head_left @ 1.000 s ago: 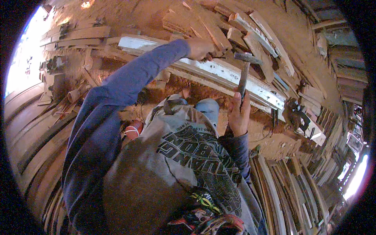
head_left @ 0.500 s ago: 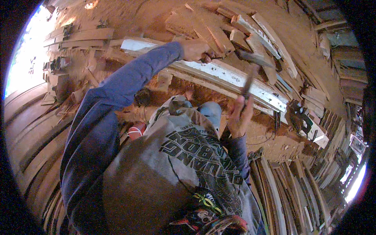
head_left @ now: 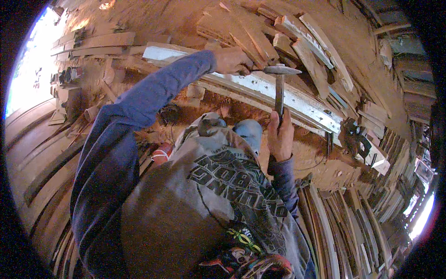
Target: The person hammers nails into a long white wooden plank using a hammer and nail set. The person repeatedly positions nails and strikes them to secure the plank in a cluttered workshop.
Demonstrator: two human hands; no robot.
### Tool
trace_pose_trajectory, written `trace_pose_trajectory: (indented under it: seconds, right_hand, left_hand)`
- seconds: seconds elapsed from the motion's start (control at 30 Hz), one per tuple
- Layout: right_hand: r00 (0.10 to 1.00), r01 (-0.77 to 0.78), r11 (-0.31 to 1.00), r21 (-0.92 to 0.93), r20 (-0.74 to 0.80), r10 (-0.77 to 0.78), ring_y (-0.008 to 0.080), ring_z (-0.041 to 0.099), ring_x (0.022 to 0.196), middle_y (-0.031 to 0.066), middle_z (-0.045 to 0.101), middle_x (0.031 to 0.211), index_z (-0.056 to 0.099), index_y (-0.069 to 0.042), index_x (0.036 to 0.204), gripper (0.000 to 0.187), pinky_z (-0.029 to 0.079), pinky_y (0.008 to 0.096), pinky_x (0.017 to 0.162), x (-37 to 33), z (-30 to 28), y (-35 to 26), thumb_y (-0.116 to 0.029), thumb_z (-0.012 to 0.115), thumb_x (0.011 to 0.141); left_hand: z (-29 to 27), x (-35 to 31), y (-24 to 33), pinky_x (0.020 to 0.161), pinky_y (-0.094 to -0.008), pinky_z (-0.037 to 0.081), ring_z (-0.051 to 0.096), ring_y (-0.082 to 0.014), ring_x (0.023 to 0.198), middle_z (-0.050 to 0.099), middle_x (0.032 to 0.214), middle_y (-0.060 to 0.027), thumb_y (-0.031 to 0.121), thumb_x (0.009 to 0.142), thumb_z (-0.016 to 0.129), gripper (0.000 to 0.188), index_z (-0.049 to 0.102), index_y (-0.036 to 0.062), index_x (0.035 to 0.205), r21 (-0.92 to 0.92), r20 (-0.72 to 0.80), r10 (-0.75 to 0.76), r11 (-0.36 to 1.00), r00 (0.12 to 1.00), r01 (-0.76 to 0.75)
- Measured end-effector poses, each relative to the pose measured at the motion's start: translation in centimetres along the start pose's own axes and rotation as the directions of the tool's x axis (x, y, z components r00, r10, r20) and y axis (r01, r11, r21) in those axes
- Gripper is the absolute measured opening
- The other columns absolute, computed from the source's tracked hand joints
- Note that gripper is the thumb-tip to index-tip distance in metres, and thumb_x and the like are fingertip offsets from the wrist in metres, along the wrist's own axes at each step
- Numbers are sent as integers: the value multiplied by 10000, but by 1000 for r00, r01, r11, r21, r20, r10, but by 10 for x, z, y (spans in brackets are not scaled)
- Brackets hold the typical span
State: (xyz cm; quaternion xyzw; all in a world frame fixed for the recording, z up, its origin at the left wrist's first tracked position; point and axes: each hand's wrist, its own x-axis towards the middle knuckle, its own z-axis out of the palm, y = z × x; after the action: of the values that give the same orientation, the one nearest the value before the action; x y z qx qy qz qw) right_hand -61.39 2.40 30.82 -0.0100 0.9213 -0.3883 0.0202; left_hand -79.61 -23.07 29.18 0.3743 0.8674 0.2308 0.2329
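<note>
My right hand (head_left: 280,137) is wrapped around the handle of a hammer (head_left: 279,93), with its metal head held level across the top. The flat end of that head is at the tip of a thin dark rod-like piece (head_left: 257,70). This piece pokes out from my left hand (head_left: 232,60), whose fingers are closed around it; its kind is too small to make out. Beneath both hands runs a long plank with a whitish face (head_left: 265,89), marked by several dark spots or holes. My left hand hides part of the plank.
Loose timber offcuts (head_left: 311,69) lie heaped beyond the plank. A dark clamp-like or machine part (head_left: 355,139) sits at its right end. Long boards are stacked at left (head_left: 51,172) and lower right (head_left: 334,228). A red and white object (head_left: 162,153) lies left of my body.
The hammer has swung up and left, its head now against the end of the thin piece. My right hand has shifted slightly; my left hand stays nearly in place.
</note>
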Motion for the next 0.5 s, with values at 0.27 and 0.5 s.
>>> trace_pose_trajectory:
  seconds: [0.27,0.5]
  right_hand:
    - [884,-456,620,638,241,401,54,422,510,-36,464,654,514,-98,1054,280,344,228,426,-1,-3,7,-378,514,1041]
    - [856,-420,467,778,169,488,46,376,497,-38,395,657,540,-79,1169,355,292,215,386,11,-3,14,-406,523,1033]
  left_hand:
    - [29,44,-13,810,-472,543,704,-358,906,726,962,-188,234,865,690,274,719,57,1072,19,115,-94,996,989,92]
    - [52,71,-43,714,-471,535,695,-369,811,700,848,-225,277,830,759,278,728,28,950,93,71,18,995,997,-25]
